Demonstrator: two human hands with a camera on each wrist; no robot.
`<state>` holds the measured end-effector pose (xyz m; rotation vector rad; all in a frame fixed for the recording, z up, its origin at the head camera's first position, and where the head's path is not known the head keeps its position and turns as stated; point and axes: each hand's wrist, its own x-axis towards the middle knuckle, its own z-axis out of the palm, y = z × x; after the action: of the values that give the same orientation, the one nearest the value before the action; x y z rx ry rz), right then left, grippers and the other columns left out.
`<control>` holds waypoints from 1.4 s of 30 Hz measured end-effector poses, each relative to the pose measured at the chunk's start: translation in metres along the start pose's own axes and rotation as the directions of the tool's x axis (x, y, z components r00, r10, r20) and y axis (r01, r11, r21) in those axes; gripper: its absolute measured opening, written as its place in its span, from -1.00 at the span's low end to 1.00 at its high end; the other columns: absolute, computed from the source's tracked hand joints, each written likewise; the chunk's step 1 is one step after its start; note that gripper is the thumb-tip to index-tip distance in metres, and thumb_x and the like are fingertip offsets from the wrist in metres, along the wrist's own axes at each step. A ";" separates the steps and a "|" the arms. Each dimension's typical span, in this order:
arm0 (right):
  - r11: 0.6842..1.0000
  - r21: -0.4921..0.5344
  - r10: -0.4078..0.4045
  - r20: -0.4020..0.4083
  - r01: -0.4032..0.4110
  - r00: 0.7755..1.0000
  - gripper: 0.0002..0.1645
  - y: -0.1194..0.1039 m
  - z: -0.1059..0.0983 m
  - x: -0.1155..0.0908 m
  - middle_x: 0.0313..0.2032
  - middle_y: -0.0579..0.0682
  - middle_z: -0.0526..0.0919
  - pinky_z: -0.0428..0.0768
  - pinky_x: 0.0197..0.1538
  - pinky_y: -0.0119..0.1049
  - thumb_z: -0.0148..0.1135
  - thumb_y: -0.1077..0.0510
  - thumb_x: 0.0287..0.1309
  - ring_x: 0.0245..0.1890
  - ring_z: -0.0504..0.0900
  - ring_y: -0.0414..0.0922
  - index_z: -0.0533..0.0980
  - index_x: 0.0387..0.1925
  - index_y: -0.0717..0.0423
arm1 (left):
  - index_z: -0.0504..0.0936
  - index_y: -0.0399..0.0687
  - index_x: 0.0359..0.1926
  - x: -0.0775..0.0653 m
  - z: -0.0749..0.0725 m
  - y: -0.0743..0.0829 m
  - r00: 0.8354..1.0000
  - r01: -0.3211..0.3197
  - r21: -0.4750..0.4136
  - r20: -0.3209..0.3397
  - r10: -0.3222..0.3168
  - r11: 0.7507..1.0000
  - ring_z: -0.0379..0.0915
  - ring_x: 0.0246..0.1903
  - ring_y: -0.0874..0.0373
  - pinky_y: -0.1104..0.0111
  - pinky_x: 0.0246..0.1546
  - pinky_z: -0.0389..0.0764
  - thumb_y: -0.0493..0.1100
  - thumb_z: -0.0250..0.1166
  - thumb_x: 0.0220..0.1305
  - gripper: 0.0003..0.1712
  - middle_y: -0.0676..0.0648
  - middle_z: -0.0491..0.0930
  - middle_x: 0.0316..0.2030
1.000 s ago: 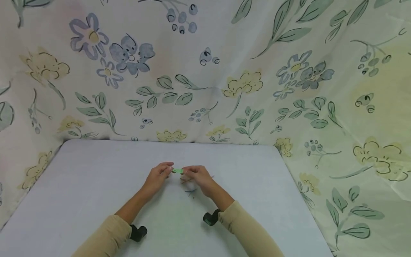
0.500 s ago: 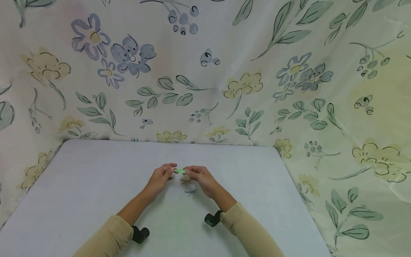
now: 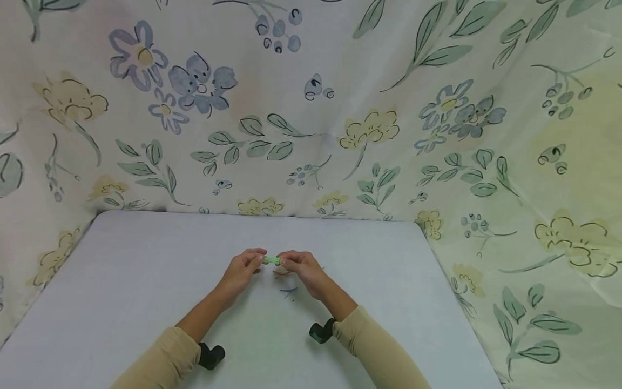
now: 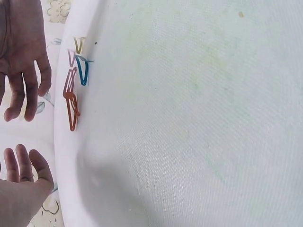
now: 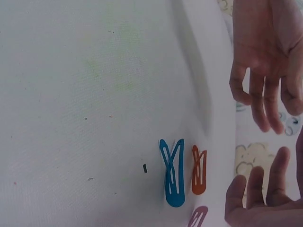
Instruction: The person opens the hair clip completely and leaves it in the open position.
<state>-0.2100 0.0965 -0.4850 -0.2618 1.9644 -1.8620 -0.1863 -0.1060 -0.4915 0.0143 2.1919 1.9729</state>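
Note:
A small green hair clip (image 3: 271, 260) is held above the table between both hands in the head view. My left hand (image 3: 240, 270) pinches its left end between thumb and fingers, and the right hand (image 3: 307, 272) pinches its right end. Both wrist views show the two hands' fingers, while the green clip is hidden there. Below, on the table, lie several snap hair clips: a blue one (image 5: 175, 200) with its parts crossed, an orange one (image 5: 199, 187) and a mauve one (image 5: 198, 215) cut by the frame. A yellowish clip (image 4: 78, 51) and a pink one (image 4: 71, 60) lie farther along.
The white table (image 3: 146, 270) extends around the hands, its far edge close to a floral cloth (image 3: 311, 124). Near the blue clip lies a tiny dark bit (image 5: 145, 168). Black wrist cameras (image 3: 211, 356) sit by the tan sleeves (image 3: 160, 354).
Both hands have shifted slightly right with the green clip over the last second. The clip's face tilts a little between frames, and both hands keep their grip. The clips on the table stay put.

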 end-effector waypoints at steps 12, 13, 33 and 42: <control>0.983 -0.185 -0.002 -0.071 -0.012 0.997 -0.81 0.002 0.000 0.001 -0.02 -0.03 0.65 0.45 0.20 -0.08 0.23 0.22 0.34 0.08 0.50 -0.11 0.68 -0.16 0.24 | 0.65 -0.36 -0.17 0.005 -0.004 -0.011 0.994 -0.103 0.156 -0.008 0.105 0.982 0.30 0.27 -0.12 0.03 0.18 0.44 -0.17 0.10 0.52 -0.68 -0.22 0.44 0.21; 0.972 -0.233 -0.028 -0.074 0.010 0.997 -0.83 0.004 0.000 0.001 -0.02 -0.03 0.64 0.47 0.19 -0.08 0.24 0.22 0.33 0.09 0.50 -0.10 0.69 -0.19 0.23 | 0.66 -0.34 -0.19 0.005 -0.004 -0.013 0.992 -0.119 0.197 -0.010 0.123 0.973 0.30 0.27 -0.13 0.00 0.18 0.43 -0.17 0.12 0.51 -0.70 -0.21 0.45 0.19; 0.309 -0.906 -0.359 0.171 0.290 0.918 -0.88 0.034 0.002 -0.001 -0.04 -0.11 0.60 0.42 0.21 -0.08 0.34 0.09 0.27 0.17 0.44 -0.10 0.76 -0.28 -0.02 | 0.69 -0.16 -0.38 0.001 -0.009 -0.043 0.820 -0.523 0.700 0.257 0.511 0.487 0.52 -0.01 -0.13 0.00 -0.03 0.54 -0.28 0.38 0.24 -0.94 -0.20 0.55 0.00; 0.238 -0.921 -0.366 0.210 0.310 0.907 -0.86 0.036 0.002 -0.003 -0.04 -0.12 0.60 0.42 0.20 -0.08 0.33 0.04 0.29 0.17 0.43 -0.11 0.75 -0.26 -0.06 | 0.71 -0.16 -0.40 0.000 -0.010 -0.048 0.777 -0.558 0.718 0.276 0.566 0.416 0.55 -0.07 -0.09 -0.01 -0.11 0.57 -0.29 0.43 0.18 -0.95 -0.18 0.57 -0.04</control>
<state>-0.2013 0.0987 -0.5202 -1.0740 3.0127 -0.5356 -0.1821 -0.1211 -0.5382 1.0041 3.1407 0.9666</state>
